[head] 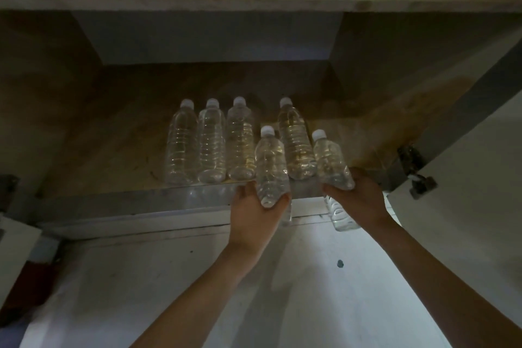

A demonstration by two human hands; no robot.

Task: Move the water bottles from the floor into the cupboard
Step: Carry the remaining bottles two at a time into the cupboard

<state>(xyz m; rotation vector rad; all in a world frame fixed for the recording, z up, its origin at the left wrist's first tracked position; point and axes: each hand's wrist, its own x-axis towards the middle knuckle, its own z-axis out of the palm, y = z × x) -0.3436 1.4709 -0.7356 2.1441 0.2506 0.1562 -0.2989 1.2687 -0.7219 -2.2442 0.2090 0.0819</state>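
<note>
**Two bottles held at the shelf's front edge**

The left hand (254, 206) grips the left bottle (269, 161) by its base, and the right hand (358, 195) grips the right bottle (330, 158) likewise. Both are clear, ribbed and white-capped (water inside), at the front edge of the shelf (113, 135), beside four standing bottles (211, 138).

Cupboard door (474, 155) partly beyond the right edge

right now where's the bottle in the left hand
Head view, centre: the bottle is in the left hand at the shelf edge, before the gap between two standing bottles.
</note>
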